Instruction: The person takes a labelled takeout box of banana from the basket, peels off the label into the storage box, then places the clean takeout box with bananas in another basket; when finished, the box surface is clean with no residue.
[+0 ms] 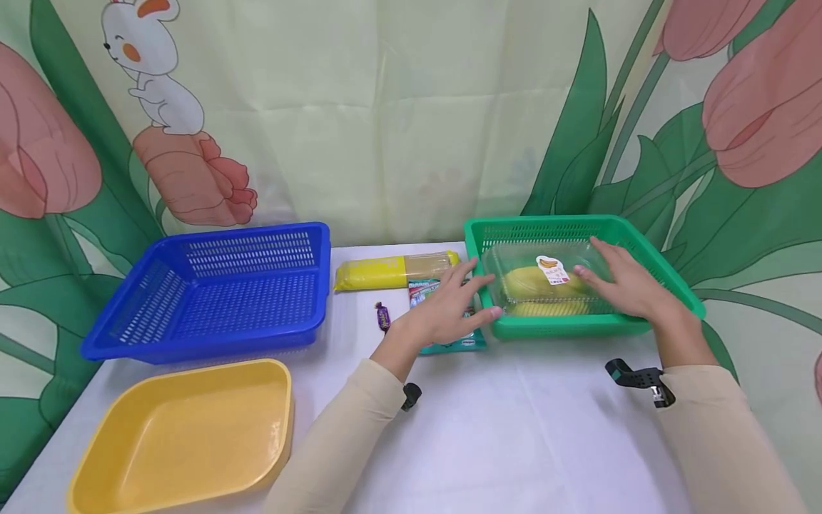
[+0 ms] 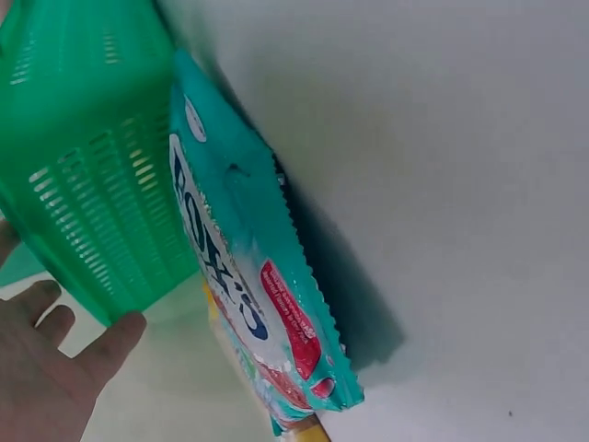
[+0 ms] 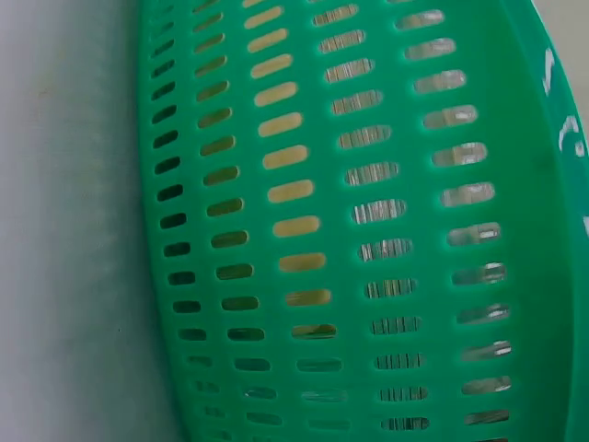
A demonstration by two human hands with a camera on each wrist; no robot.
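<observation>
A clear lidded plastic box with yellow fruit and a banana-picture sticker sits in the green basket. My right hand is over its right end, fingers and thumb spread, fingertips right at the lid. At the basket's left rim is my left hand, its fingers extended and apart, with nothing gripped. Below that hand lies a teal snack bag, partly hidden by it; the left wrist view shows the bag beside the basket wall. In the right wrist view, the slotted basket side hides the right hand.
A blue basket stands at the back left, with a yellow tub in front of it. Between the baskets lie a yellow pack of noodles and a small purple-wrapped candy. A printed curtain hangs behind the table.
</observation>
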